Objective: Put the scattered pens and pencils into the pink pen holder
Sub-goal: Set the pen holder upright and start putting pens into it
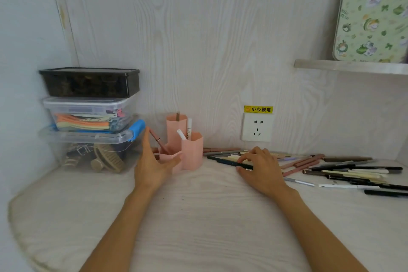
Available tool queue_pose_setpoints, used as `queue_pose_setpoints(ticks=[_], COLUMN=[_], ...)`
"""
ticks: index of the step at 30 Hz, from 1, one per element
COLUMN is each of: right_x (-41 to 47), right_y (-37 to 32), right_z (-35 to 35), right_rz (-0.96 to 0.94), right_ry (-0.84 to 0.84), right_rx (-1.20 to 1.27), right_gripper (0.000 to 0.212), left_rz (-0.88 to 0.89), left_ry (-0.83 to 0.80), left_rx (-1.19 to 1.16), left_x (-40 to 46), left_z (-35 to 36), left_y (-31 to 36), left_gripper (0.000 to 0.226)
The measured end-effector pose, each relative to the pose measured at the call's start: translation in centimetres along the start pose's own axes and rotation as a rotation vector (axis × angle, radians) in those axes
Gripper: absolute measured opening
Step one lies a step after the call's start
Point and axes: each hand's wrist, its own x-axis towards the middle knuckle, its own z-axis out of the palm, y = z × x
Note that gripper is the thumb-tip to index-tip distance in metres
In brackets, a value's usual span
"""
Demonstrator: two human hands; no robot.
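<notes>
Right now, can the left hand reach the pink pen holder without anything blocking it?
Probably yes. The open left hand is already beside the pink pen holder, near its lowest compartment, and nothing lies between them. The stacked storage boxes stand behind the hand, not in the way.

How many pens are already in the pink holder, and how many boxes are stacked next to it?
Pens standing in the pink pen holder: 4 (brown one, white one, white-capped one, reddish one)
Stacked boxes: 3 (dark box, clear box, blue-latched box)
Total: 7
</notes>
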Motion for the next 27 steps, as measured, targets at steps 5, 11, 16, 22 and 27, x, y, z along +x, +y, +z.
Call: queue_pose_setpoints(ticks=[5,11,16,22,27], right_x=[0.1,0.5,1.4,1.6,1.3], right_y=[-0.4,-0.3,0.0,1.3,2.9], right_z=[0.2,-0.3,-2.6,-3.9,-4.1], right_rz=[-0.047,-0.101,0.127,0.576,0.753], right_ry=[-0.026,0.027,0.396,0.502,0.412], right_rx=[-0.003,0.044,0.650,1.275,1.626], right_gripper=[0.019,0.014,0.005,0.009,0.021], left_rz=[0.018,0.260,0.927,0.829,0.630], left_ry=[-0.085,0.265,0.262,-0.330,-0.439], left_rx=[0.027,0.065,0.107,0.881,1.090], left_x=[-0.5,-1.3,-3.9,-4.2,-3.8], left_z=[0.4,0.4,3.1,10.0,12.7], left_y=[0.4,2.0,7.1,9.9,10.2], left_gripper=[0.123,0.114,0.015,0.037,0.048])
